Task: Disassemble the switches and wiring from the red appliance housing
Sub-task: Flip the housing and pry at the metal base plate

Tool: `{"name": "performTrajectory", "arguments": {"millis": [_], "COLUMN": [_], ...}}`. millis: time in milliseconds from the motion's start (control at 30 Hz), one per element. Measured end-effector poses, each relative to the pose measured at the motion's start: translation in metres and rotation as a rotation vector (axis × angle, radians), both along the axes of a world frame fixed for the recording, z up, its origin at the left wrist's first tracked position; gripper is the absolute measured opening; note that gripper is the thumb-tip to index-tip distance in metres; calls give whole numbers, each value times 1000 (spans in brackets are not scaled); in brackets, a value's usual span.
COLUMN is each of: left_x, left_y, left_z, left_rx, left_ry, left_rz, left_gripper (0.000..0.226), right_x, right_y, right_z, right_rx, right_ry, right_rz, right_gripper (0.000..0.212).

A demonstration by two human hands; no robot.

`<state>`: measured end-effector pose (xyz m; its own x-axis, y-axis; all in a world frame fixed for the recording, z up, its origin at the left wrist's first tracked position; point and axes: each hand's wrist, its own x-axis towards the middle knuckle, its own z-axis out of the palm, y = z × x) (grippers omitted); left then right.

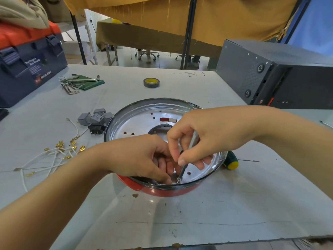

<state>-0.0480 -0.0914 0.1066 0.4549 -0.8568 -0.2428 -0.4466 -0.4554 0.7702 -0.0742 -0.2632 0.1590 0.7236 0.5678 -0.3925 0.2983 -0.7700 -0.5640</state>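
Observation:
The red appliance housing (162, 191) lies on the table with its shiny metal inner plate (144, 121) facing up. My right hand (201, 134) pinches a thin screwdriver (183, 169), whose tip stands on a screw at the housing's near rim. My left hand (144, 157) reaches into the housing right beside the tip, fingers curled at the rim; what they hold is hidden. Grey switches (95, 118) and a black socket (96, 129) lie left of the housing. White wires with brass terminals (54, 156) are spread further left.
A blue and red toolbox (27, 69) stands at the far left, with hex keys (75, 83) beside it. A tape roll (151, 82) lies behind the housing. A black computer case (281, 76) fills the right. A green-yellow screwdriver handle (231, 160) lies right of the housing.

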Motion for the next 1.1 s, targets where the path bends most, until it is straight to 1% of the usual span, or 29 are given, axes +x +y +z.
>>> {"name": "performTrajectory", "arguments": {"millis": [100, 200, 267, 333, 467, 500, 533, 567, 633, 700, 767, 900, 1000, 1100], "left_x": [1, 2, 2, 2, 3, 3, 3, 3, 3, 3, 3, 3, 3, 3], "left_y": [0, 0, 1, 1, 0, 0, 0, 0, 0, 1, 1, -1, -1, 0], "left_z": [-1, -2, -4, -5, -4, -4, -4, -4, -4, -5, -5, -4, -4, -5], "left_rx": [3, 5, 11, 15, 5, 7, 8, 8, 2, 5, 7, -11, -21, -25], "left_ry": [-22, -30, -39, -48, -36, -40, -42, -41, -36, -57, -55, -21, -25, -23], "left_rz": [-9, -12, -2, 6, -7, -7, -7, -7, -8, -4, -2, -23, -33, -24], "left_gripper": [25, 21, 15, 13, 18, 18, 17, 17, 17, 14, 14, 22, 26, 24], "right_x": [1, 1, 2, 2, 3, 3, 3, 3, 2, 2, 2, 3, 4, 3], "right_y": [-3, -2, -1, -1, -3, -4, -4, -4, -2, 0, -1, -4, -5, -3], "right_z": [4, 5, 2, 0, 1, 2, 3, 3, 3, 0, -2, 1, 5, 3], "right_rx": [-67, -70, -45, -21, -13, -26, -45, -57, -43, -17, 5, -11, -54, -15], "right_ry": [-39, 14, 45, 61, 15, -4, -19, -20, 48, 110, 118, 52, 4, 75], "right_rz": [55, 63, 24, -9, 21, 35, 53, 71, 55, 0, -27, 37, 89, 61], "right_gripper": [5, 1, 13, 18, 3, 1, 4, 5, 1, 14, 18, 4, 8, 3]}}
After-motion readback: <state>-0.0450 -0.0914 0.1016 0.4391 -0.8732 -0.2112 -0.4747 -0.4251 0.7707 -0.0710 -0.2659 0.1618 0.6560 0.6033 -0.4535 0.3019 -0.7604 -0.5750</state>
